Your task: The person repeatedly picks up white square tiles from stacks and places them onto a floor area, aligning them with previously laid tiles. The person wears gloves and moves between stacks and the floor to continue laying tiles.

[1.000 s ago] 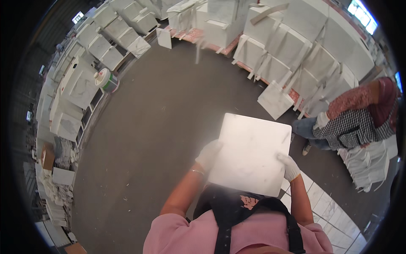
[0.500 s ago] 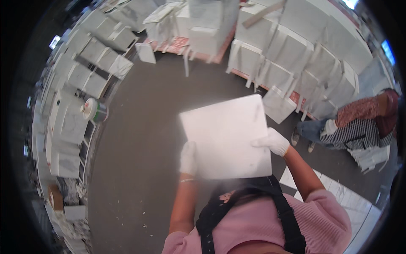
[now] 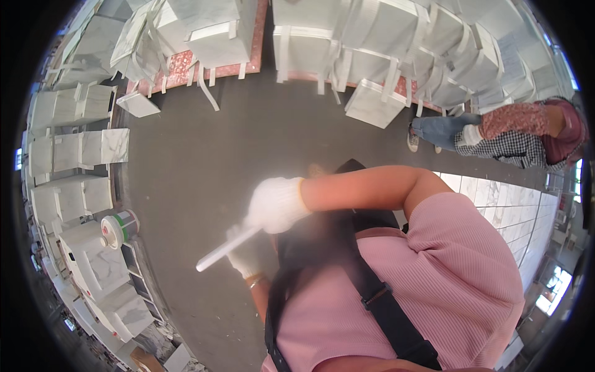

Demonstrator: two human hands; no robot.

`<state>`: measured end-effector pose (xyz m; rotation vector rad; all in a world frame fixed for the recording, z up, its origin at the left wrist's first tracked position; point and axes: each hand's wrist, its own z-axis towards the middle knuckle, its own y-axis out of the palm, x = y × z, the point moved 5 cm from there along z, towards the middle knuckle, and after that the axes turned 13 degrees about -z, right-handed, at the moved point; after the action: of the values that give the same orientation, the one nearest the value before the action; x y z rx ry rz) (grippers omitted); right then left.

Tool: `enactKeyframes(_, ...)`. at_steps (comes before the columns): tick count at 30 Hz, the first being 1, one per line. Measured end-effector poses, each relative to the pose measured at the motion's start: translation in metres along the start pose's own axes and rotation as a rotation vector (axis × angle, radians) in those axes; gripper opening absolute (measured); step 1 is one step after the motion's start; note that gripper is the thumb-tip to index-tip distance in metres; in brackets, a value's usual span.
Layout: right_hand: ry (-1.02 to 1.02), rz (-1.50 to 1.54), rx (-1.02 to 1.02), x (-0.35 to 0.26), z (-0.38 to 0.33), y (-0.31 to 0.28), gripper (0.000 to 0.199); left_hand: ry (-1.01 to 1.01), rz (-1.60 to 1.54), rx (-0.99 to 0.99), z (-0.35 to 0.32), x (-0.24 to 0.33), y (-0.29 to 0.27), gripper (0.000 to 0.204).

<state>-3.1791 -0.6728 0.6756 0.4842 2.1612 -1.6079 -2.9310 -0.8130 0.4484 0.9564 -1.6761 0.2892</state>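
Observation:
A white square tile (image 3: 228,247) is turned nearly edge-on in front of my body, so only its thin edge shows. My right hand (image 3: 276,203), in a white knitted glove, reaches across my chest and is closed on the tile's upper end. On the far side of that edge is my left hand (image 3: 245,253), also gloved in white, gripping the tile; its fingers are partly hidden and hazy. Most of the tile's face is out of sight.
Stacks of strapped white tiles (image 3: 304,53) stand ahead on reddish pallets (image 3: 180,69). More tile stacks (image 3: 74,149) line the left, beside a white bucket (image 3: 118,229). Another person (image 3: 508,133) stands at the right, near tiles laid on the floor (image 3: 508,201).
The tile has swung from face-up to nearly edge-on and moved left and down. My right arm now crosses my chest, and my view has turned right.

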Motion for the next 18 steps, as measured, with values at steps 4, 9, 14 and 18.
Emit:
enactKeyframes(4, 0.053, -0.053, -0.049, 0.024, 0.049, -0.016, 0.022, 0.249, 0.956, -0.198, 0.054, 0.030, 0.015, 0.039)
enactKeyframes(9, 0.244, -0.218, -0.195, 0.073, 0.131, -0.048, 0.026, -0.005, 0.408, 0.105, 0.159, 0.055, -0.015, 0.030)
enactKeyframes(14, 0.430, -0.400, -0.270, 0.143, 0.184, -0.069, 0.022, -0.200, -0.534, -0.138, 0.231, 0.115, -0.092, 0.055)
enactKeyframes(18, 0.649, -0.447, -0.335, 0.196, 0.197, -0.069, 0.023, -0.328, -0.557, 0.299, 0.265, 0.170, -0.178, 0.061)
